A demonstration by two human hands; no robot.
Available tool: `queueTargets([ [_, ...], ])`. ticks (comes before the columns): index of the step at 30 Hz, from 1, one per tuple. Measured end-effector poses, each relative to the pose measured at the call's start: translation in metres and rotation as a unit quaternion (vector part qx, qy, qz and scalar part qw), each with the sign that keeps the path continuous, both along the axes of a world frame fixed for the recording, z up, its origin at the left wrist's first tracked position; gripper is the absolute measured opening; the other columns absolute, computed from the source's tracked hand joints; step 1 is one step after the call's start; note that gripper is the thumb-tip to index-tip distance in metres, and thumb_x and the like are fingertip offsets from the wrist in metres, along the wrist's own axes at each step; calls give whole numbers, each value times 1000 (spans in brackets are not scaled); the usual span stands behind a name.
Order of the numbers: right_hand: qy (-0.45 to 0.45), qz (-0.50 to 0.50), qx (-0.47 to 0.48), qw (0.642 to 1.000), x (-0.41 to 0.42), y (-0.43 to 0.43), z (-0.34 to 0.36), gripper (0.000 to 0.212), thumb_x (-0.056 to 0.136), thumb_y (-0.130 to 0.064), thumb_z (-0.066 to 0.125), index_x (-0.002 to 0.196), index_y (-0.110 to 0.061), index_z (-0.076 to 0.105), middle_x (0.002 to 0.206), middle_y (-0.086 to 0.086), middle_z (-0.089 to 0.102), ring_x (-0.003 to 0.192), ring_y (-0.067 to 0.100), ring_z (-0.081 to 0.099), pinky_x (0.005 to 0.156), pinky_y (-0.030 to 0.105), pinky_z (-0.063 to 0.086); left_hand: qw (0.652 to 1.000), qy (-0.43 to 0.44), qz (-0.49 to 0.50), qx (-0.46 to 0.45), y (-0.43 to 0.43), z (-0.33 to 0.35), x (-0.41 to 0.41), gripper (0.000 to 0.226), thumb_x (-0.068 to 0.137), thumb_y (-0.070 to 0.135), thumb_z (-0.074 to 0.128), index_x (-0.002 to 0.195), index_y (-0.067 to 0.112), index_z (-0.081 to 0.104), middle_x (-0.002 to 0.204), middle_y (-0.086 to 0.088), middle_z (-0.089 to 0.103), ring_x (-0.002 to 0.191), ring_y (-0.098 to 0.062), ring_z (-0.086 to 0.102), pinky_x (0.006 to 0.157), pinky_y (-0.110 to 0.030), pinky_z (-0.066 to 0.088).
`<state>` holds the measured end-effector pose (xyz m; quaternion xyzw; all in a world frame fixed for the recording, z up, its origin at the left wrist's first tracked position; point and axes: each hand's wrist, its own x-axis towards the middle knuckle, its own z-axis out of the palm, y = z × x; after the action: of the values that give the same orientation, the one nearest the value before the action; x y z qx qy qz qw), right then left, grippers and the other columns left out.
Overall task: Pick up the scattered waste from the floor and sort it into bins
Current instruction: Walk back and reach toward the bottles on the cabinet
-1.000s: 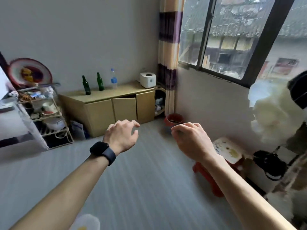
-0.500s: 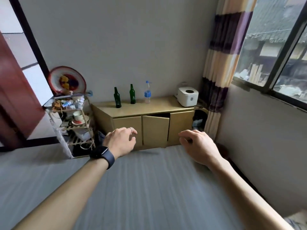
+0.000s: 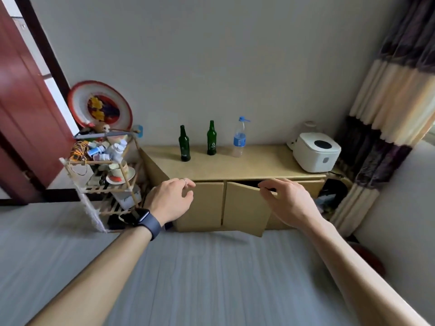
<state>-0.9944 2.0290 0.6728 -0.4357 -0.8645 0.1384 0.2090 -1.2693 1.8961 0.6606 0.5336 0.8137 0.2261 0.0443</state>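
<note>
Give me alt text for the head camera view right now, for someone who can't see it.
Two bare hands, the left hand wearing a dark wristwatch and the right hand, reach out empty toward a low tan cardboard cabinet whose middle door hangs ajar. Two green glass bottles, a clear plastic bottle and a white appliance stand on top.

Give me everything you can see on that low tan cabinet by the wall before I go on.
The low tan cabinet, matte like cardboard or board, stands on the grey floor against the pale wall. Three front doors: the middle door hangs ajar and tilted, showing a dark gap. On top stand two green glass bottles, a clear plastic bottle with a blue cap and a white boxy appliance. A wooden rack sits beside its left end.
</note>
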Motion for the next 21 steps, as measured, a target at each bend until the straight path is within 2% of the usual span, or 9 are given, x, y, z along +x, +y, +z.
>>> queueTargets([
  [3, 13, 2, -7, 1000, -52, 66, 6, 25, 96, -44, 52, 113, -40, 69, 109, -10, 68, 103, 18, 61, 82, 33, 51, 1000, -5, 13, -6, 67, 6, -55, 27, 89, 38, 51, 111, 36, 66, 113, 8, 69, 110, -20, 61, 94, -37, 50],
  [6, 15, 2, -12, 1000, -101, 132, 8, 24, 96, -44, 53, 113, -39, 69, 114, -7, 69, 107, 21, 59, 89, 36, 50, 1000, -8, 15, -24, 132, 12, -101, 29, 88, 41, 49, 112, 38, 64, 114, 9, 68, 108, -20, 61, 92, -38, 51],
  [12, 12, 5, -37, 999, -188, 266, -22, 26, 97, -45, 51, 117, -40, 66, 122, -8, 65, 112, 21, 56, 90, 35, 49, 999, -6, 29, -26, 262, -12, -184, 34, 85, 45, 45, 112, 40, 64, 112, 9, 68, 105, -19, 62, 89, -38, 54],
  [15, 23, 15, -55, 998, -231, 339, -37, 27, 96, -44, 52, 120, -40, 65, 121, -8, 65, 112, 20, 57, 89, 33, 49, 998, -13, 45, -31, 326, -24, -223, 28, 86, 40, 50, 109, 38, 65, 112, 8, 68, 105, -19, 63, 89, -37, 53],
  [18, 3, 37, -84, 996, -283, 410, -44, 29, 95, -45, 52, 121, -40, 64, 125, -7, 64, 114, 20, 59, 90, 35, 51, 995, -21, 87, -50, 382, -32, -262, 25, 92, 28, 55, 113, 30, 67, 118, 2, 68, 110, -21, 61, 93, -34, 50],
  [21, -20, 61, -97, 993, -333, 465, -46, 31, 95, -43, 52, 124, -39, 62, 123, -4, 65, 112, 22, 61, 88, 36, 52, 991, -11, 119, -64, 421, -39, -296, 26, 94, 25, 55, 117, 28, 67, 124, 2, 65, 112, -22, 60, 90, -32, 50],
])
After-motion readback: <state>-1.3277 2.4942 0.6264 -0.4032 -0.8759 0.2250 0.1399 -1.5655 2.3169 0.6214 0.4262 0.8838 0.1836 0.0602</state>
